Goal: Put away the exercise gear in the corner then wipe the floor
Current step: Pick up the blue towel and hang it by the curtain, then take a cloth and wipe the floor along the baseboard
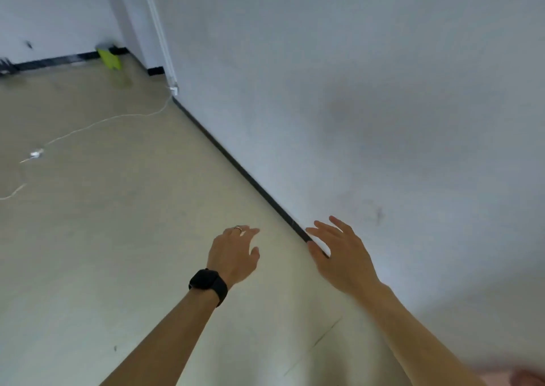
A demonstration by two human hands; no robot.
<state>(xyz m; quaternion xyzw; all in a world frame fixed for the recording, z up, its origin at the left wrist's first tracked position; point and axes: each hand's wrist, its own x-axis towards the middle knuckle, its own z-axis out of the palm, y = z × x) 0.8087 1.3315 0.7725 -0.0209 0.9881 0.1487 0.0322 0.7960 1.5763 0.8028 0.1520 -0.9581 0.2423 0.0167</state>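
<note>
Beige floor (118, 253), left hand (233, 257) and right hand (342, 256) outstretched, fingers relaxed.

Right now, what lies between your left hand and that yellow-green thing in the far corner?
Mostly bare floor. In the head view, a white cable crosses it between the left hand and the yellow-green thing.

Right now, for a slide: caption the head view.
Open and empty, left hand and right hand reach over the floor by the wall; a white cable lies beyond.
</note>
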